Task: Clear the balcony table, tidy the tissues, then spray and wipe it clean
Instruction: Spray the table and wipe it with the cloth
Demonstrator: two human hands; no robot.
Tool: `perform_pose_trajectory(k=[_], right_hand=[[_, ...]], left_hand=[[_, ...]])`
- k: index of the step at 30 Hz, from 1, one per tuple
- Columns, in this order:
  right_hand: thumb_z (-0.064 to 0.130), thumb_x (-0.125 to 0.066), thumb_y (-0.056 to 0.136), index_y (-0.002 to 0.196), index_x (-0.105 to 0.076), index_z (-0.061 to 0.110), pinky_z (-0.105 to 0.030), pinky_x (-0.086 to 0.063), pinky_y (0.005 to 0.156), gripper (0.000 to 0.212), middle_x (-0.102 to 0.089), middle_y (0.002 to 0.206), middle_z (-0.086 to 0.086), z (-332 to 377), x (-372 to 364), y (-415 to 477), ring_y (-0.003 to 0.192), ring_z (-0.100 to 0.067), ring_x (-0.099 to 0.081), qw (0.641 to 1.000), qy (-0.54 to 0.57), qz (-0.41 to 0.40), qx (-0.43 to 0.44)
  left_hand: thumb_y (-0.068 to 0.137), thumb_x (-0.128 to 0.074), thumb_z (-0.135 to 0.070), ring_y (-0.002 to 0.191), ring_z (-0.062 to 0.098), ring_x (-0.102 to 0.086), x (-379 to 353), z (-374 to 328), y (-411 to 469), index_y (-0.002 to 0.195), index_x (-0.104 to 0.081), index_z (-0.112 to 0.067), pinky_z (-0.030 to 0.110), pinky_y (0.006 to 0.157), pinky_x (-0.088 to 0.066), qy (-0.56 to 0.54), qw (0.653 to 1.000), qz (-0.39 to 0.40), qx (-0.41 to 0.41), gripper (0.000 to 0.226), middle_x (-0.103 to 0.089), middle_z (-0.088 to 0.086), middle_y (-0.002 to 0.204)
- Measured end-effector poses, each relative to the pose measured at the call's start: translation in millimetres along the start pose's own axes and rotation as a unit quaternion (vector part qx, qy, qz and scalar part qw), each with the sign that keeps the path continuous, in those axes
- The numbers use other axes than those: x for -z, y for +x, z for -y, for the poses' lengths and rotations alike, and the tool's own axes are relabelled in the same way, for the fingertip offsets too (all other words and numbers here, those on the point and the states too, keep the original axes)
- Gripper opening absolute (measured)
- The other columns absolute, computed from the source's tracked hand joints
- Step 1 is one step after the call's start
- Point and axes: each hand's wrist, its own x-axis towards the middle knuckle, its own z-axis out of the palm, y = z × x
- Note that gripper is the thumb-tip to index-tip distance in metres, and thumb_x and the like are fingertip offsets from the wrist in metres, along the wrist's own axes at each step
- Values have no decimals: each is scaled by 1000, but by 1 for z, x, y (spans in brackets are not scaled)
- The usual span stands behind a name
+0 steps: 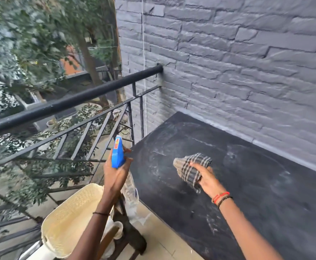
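— Grey brick wall (247,53) and black railing (74,102) close our balcony corner; the dark surface (256,184) is bare, with wet streaks. Where is the cloth?

— Our right hand (207,177) presses the checked cloth (192,166) on the surface, fingers (196,165) curled closed over it.

— And the spray bottle (118,152)?

— Upright in our left hand (116,175), beyond the surface's left edge, fingers wrapped tight around it. We judge wiping comes next; the right hand is nearer.

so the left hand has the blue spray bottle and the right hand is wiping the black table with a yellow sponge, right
Not quite. The right hand is wiping with a grey checked cloth, not a yellow sponge, as the head view shows. The rest holds: the left hand has the blue spray bottle, and the wiping is on the black table.
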Motion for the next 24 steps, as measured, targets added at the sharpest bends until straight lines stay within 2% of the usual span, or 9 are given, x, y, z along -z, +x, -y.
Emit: perform_pose_trajectory(k=[2,4,6,11,15,17,19,21,24], right_hand=[[6,-64,82,119,-58,-7,-53,-54,83,39,-64,111,-29,-20,15,2,102,-38,-65,998,0,-8,-63],[2,-61,84,106,-64,-7,-42,-59,66,25,-70,94,-26,-36,26,-2,82,-32,-71,994,-17,-30,-102],[-1,-54,87,107,-63,-9,-34,-59,59,23,-72,87,-21,-51,41,-5,73,-27,-72,990,-39,-19,-131],[6,-70,81,108,-65,4,-39,-55,75,27,-71,97,-15,-66,66,3,84,-26,-67,961,-205,-80,-167],[9,-77,75,97,-70,4,-32,-53,74,23,-71,99,-14,-67,77,2,80,-20,-65,933,-334,-54,-124],[28,-82,70,91,-66,11,-29,-48,79,32,-66,100,-12,-60,77,1,90,-21,-62,863,-492,-87,-76],[47,-80,66,111,-57,8,-33,-44,90,64,-56,116,-16,-48,76,4,112,-29,-54,763,-624,-160,-49],[48,-76,71,127,-47,7,-37,-40,101,75,-49,130,-14,-42,78,13,124,-30,-44,739,-656,-150,2],[45,-77,71,134,-43,12,-37,-38,106,79,-48,137,-8,-35,73,29,128,-25,-41,739,-672,-30,25]], left_hand=[[79,-63,6,52,-4,-48,-14,0,4,84,-61,-15,7,53,-38,14,1000,13,-9,21,-56,-2,74],[78,-65,3,51,-5,-49,-25,-2,7,83,-59,-14,6,53,-37,21,1000,18,-11,18,-55,-4,73],[72,-66,-9,53,-4,-50,-35,-2,10,80,-59,-21,8,55,-38,20,1000,21,-5,17,-57,-4,74],[73,-62,-4,67,1,-57,-50,7,21,98,-63,-7,11,64,-46,19,999,49,-1,26,-68,2,96],[78,-61,8,64,-5,-55,-64,9,25,101,-64,-5,7,60,-43,31,998,47,3,26,-67,5,100],[76,-63,1,66,-1,-57,-70,8,27,96,-64,-14,11,61,-45,17,999,50,8,26,-68,5,98],[70,-60,-10,74,14,-62,-73,8,28,88,-62,-30,25,67,-49,13,998,52,13,28,-70,5,98],[67,-58,-14,75,23,-62,-77,10,30,86,-61,-34,34,68,-50,19,998,55,19,28,-70,7,98],[66,-57,-15,74,23,-62,-82,12,32,94,-65,-20,34,69,-51,29,997,66,21,30,-70,6,97]])
